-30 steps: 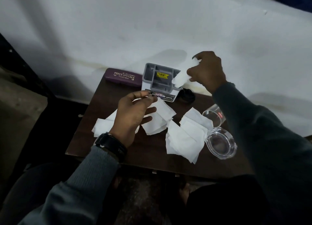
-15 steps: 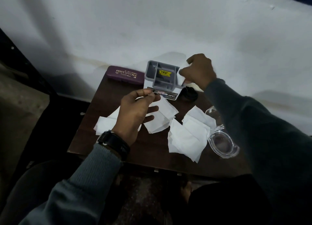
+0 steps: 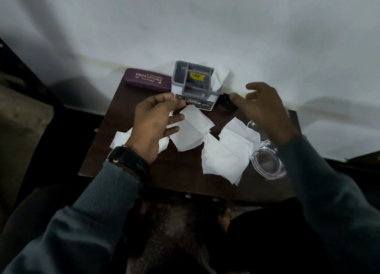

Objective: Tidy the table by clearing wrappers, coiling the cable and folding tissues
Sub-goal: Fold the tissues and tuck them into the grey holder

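A grey and white desk organizer (image 3: 193,84) stands at the back of the small dark table (image 3: 178,177). A white tissue (image 3: 221,76) sticks out of its right compartment. My left hand (image 3: 153,125) pinches the organizer's front lower left corner with thumb and forefinger, its other fingers spread. My right hand (image 3: 265,109) hovers just right of the organizer, fingers loosely spread and empty, blurred by motion. Loose tissues lie flat on the table: one (image 3: 191,129) in the middle, a pile (image 3: 226,156) to the right, another (image 3: 119,140) partly under my left wrist.
A maroon spectacle case (image 3: 148,79) lies left of the organizer. A small black round thing (image 3: 226,106) sits behind my right thumb. A clear jar (image 3: 267,162) lies at the table's right edge. A white wall (image 3: 205,26) runs along the back.
My right hand pushed the tissue into the organizer's right compartment, let it go and drew back to the right. My left hand stayed at the organizer's front.
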{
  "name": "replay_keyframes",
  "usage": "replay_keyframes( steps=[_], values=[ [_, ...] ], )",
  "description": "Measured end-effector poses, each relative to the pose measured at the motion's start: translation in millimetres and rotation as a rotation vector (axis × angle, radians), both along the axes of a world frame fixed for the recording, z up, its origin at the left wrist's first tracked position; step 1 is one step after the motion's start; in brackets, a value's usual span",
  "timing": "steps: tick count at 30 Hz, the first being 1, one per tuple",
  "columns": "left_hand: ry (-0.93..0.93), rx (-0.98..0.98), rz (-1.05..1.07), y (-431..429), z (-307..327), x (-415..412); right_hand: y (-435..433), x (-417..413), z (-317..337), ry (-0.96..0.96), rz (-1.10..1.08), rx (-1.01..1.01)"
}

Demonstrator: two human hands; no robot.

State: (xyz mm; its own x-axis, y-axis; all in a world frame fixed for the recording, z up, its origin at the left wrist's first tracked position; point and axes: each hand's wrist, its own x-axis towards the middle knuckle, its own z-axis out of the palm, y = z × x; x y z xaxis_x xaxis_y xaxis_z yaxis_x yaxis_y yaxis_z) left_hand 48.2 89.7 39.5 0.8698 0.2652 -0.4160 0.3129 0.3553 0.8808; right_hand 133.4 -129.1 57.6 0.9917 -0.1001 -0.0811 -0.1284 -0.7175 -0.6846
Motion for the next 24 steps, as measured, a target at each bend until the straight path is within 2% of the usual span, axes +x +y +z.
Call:
replay_keyframes(
  steps=[6,11,19,24],
  values=[
    [-0.031,0.007,0.096,19,5,5,-8,-53,-26,0.119,0.177,-0.066],
    [-0.066,-0.021,0.13,26,4,4,25,-27,-51,0.014,0.345,-0.21],
    [-0.069,-0.072,0.117,34,0,6,60,7,-87,0.067,0.33,-0.331],
    [-0.062,-0.098,0.12,42,0,4,68,5,-92,0.089,0.25,-0.217]
  ],
)
